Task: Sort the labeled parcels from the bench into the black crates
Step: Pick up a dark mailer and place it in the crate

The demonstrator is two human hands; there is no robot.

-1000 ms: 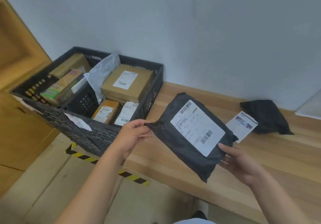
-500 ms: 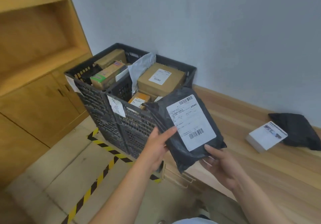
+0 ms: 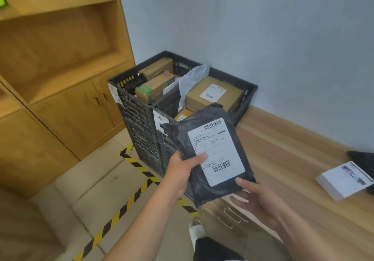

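Left hand [image 3: 182, 171]: grips the black parcel [image 3: 183, 139] by its lower left edge. The thumb [image 3: 200, 157] lies flat across the label [image 3: 217, 151]; the other fingers are tucked behind the plastic, out of sight.
Right hand [image 3: 261, 202]: pinches the lower right corner, thumb on top just past the label's edge, fingers curled underneath and only partly showing.
Parcel: held up in the air between both hands, label facing up, tilted. Its far end, away from the fingertips, overlaps the near rim of the black crates [image 3: 129, 106].
Label text: barcodes are clear at the top and bottom; the fine print is too small to read.
Crates: beyond the left fingers, holding a brown box [image 3: 214, 96] and a grey bag [image 3: 192, 78]. What lies deeper is covered by the parcel.
Bench [image 3: 293, 159]: to the outside of the right hand; a white box [image 3: 344, 179] sits there, and a second black bag [image 3: 362, 156] is cut off by the frame edge.
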